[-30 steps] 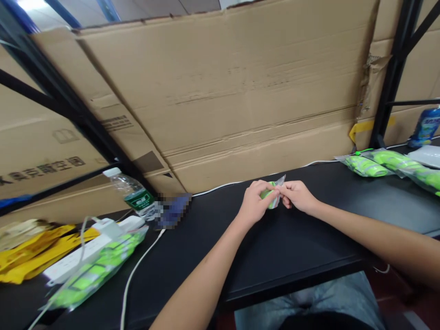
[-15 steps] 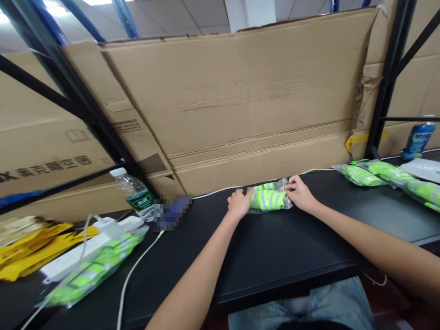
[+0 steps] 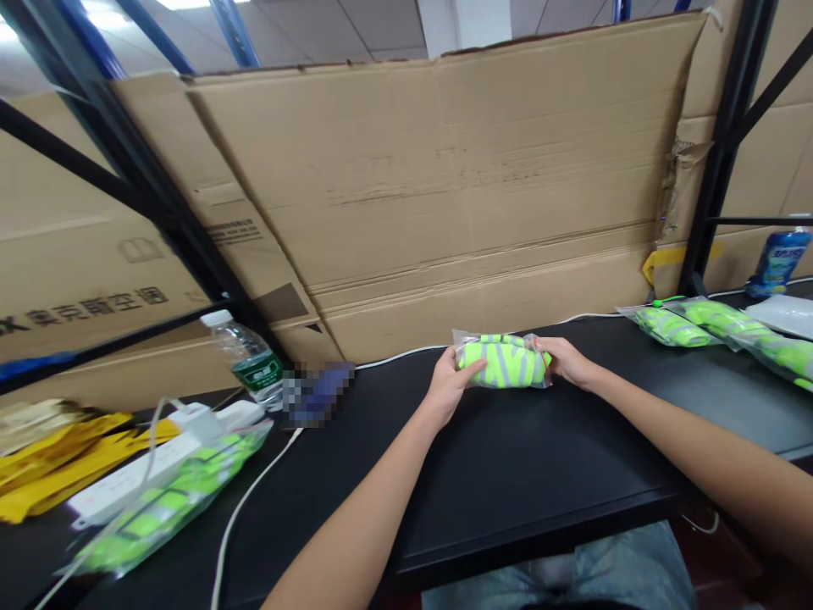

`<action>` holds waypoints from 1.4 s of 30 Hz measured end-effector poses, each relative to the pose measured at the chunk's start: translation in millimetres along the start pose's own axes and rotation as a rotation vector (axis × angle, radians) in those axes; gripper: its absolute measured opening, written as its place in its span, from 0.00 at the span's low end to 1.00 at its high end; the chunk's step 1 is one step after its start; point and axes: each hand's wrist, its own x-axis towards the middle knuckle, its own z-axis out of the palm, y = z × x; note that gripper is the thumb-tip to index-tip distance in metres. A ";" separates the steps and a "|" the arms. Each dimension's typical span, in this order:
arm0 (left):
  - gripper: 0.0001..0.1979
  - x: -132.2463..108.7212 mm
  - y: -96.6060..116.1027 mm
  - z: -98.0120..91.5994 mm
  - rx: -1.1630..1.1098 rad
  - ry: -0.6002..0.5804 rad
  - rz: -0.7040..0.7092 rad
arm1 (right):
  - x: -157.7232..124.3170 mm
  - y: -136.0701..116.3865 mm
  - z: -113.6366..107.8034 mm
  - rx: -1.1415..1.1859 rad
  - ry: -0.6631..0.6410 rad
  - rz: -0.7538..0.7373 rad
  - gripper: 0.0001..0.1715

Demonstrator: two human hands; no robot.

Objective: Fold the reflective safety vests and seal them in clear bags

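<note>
Black workbench (image 3: 539, 474), cardboard sheets (image 3: 432, 195) behind, left hand (image 3: 450, 388), right hand (image 3: 566, 360), fingers (image 3: 473, 367) gripping bagged reflective vest (image 3: 505, 361)

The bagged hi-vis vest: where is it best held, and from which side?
Hold the bagged hi-vis vest by its two short ends, from the left and right, as the left hand and right hand do. It lies crosswise in front, so each end faces one hand.

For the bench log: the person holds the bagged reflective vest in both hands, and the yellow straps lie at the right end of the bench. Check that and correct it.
The straps' side is wrong. The head view shows the yellow straps at the left end of the black bench, beside the white power strip. The rest stands: the left hand and right hand hold the bagged reflective vest.
</note>
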 end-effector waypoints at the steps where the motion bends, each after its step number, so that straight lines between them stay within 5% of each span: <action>1: 0.34 -0.6 0.1 0.5 -0.024 0.004 -0.002 | -3.3 -4.1 -1.1 0.006 -0.031 0.006 0.24; 7: 0.30 -7.7 8.2 3.5 -0.109 -0.041 -0.097 | -11.7 -15.2 -4.6 0.033 -0.126 0.029 0.35; 12: 0.29 -16.7 15.5 13.2 -0.138 -0.127 -0.136 | -7.0 -16.9 -4.6 0.072 -0.113 0.024 0.29; 21: 0.28 -8.9 5.0 7.0 -0.036 -0.046 -0.006 | -17.8 -23.5 -7.8 -0.081 -0.178 0.027 0.30; 33: 0.27 -12.8 5.4 25.0 0.187 -0.021 0.154 | -18.1 -23.9 11.5 -0.155 -0.035 -0.066 0.21; 38: 0.27 -14.7 3.5 28.1 0.225 -0.012 0.158 | -20.3 -22.6 20.6 -0.104 0.017 -0.085 0.33; 42: 0.30 -15.0 5.0 30.1 0.227 -0.020 0.141 | -20.7 -20.0 26.8 -0.071 0.008 -0.037 0.27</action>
